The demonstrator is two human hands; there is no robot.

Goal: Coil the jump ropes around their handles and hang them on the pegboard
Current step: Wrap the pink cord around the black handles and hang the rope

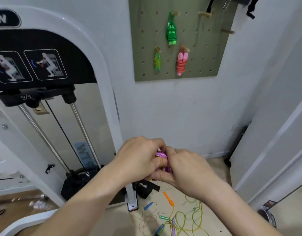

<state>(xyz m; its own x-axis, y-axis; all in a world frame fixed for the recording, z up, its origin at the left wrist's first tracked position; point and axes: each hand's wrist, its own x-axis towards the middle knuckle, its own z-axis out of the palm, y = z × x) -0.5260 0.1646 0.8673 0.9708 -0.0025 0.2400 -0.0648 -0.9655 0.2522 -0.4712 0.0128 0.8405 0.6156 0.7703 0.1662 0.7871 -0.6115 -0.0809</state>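
While you face the wall, your left grip [138,159] and right grip [186,169] both close their fingers on a pink-purple jump rope [161,155], bunched between them. On the pegboard [206,57] hang a green rope [172,31], a yellow-green rope [157,61] and a pink rope [181,63], all coiled. Loose ropes [189,217] lie on the floor [119,222].
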